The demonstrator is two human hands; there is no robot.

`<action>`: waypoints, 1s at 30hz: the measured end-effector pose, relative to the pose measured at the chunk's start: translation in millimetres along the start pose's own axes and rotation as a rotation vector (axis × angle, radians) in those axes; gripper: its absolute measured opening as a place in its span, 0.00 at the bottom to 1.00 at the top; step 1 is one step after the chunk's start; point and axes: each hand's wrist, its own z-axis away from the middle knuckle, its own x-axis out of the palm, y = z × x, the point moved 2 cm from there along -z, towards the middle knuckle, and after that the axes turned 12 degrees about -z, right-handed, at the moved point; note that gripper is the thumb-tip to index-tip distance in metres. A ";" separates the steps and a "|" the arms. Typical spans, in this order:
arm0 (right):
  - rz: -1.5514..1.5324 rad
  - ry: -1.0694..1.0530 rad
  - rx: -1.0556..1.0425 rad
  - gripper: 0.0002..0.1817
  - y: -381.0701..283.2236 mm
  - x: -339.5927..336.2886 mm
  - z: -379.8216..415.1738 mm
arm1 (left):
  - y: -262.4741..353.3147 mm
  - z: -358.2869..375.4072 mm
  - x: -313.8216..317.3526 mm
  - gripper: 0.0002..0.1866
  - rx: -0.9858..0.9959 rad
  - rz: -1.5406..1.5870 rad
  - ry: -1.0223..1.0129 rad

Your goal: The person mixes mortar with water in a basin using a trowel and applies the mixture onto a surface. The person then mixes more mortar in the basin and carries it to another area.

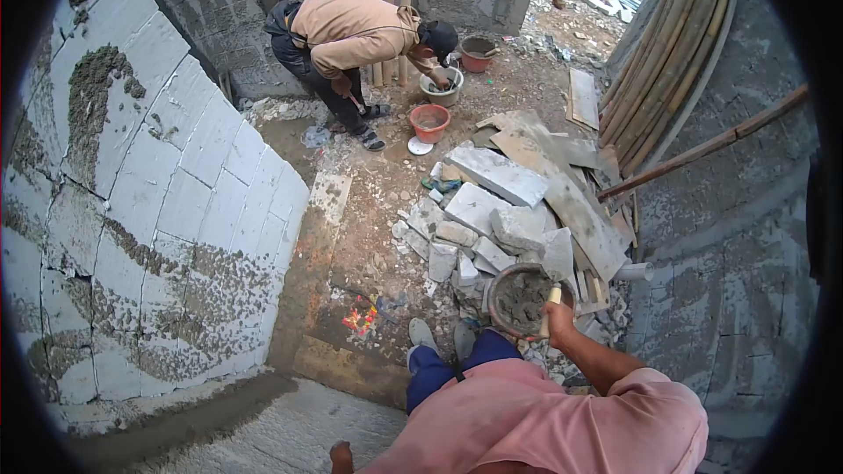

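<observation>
My right hand (559,326) is closed round the pale handle of a trowel (552,303), at the right edge of a round bucket (497,314). Wet grey mortar (522,298) fills much of that bucket. A flat grey shape just beyond the handle looks like the trowel's blade, over the rubble. My left hand (341,455) shows only in part at the bottom edge, near the base of the wall, and its fingers cannot be made out. On the left stands a wall of white blocks (189,202), with patches of mortar stuck on it.
Broken blocks (479,211) and boards (562,189) are heaped beyond the bucket. A co-worker (356,39) bends over a pale bucket (442,96); red buckets (429,129) stand nearby. Bamboo poles (676,53) and a slanting wooden pole (702,145) are at right.
</observation>
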 end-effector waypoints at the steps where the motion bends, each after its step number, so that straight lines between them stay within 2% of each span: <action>1: -0.015 0.052 0.035 0.21 -9.4 -4.7 14.7 | -17.8 16.3 -13.3 0.16 -0.163 0.172 0.043; 3: -0.033 0.173 0.057 0.22 -32.0 -9.1 47.3 | -43.0 27.0 -33.7 0.17 -0.217 0.213 0.140; 6: -0.132 0.257 0.030 0.22 5.4 -77.4 -2.8 | -44.7 18.0 -53.4 0.27 -0.510 0.655 0.020; 7: -0.185 0.265 0.028 0.22 20.1 -104.7 -23.2 | -34.1 10.8 -55.2 0.29 -0.685 0.928 0.018; 9: -0.248 0.305 0.029 0.22 37.8 -139.1 -19.8 | -15.4 -1.1 -65.0 0.31 -0.660 0.923 -0.058; 10: -0.269 0.332 0.024 0.21 42.1 -147.7 -13.3 | -5.1 -14.5 -72.0 0.30 -0.624 0.808 -0.095; 11: -0.298 0.361 0.018 0.21 44.3 -148.4 -7.0 | -2.9 -31.9 -75.5 0.29 -0.524 0.740 -0.148; 14: -0.297 0.471 0.236 0.21 31.1 -105.1 72.5 | 12.5 -68.4 -91.3 0.27 -0.481 0.722 -0.260; 17: -0.356 0.584 0.108 0.22 76.4 -134.2 66.6 | 7.1 -101.7 -116.8 0.27 -0.490 0.737 -0.286; 18: -0.428 0.679 0.047 0.23 89.0 -138.4 65.4 | -2.3 -115.8 -121.3 0.27 -0.489 0.725 -0.300; 21: -0.384 0.875 0.058 0.22 100.6 -107.2 96.0 | -35.8 -145.5 -135.9 0.29 -0.499 0.771 -0.245; 23: -0.497 0.721 0.115 0.18 106.7 -73.9 123.9 | -68.0 -176.8 -146.8 0.31 -0.543 0.728 -0.293; 25: -0.542 0.748 0.275 0.17 132.4 -72.6 124.1 | -101.6 -213.1 -164.6 0.31 -0.576 0.714 -0.368; 27: -0.615 0.693 0.377 0.16 153.3 -67.2 127.0 | -117.2 -263.9 -209.8 0.31 -0.516 0.546 -0.362; 28: -0.657 0.637 0.300 0.15 170.9 -60.3 129.7 | -108.3 -285.8 -248.4 0.31 -0.517 0.475 -0.332; 30: -0.685 0.583 0.355 0.13 216.7 -75.2 117.9 | -90.8 -356.2 -316.9 0.31 -0.459 0.427 -0.229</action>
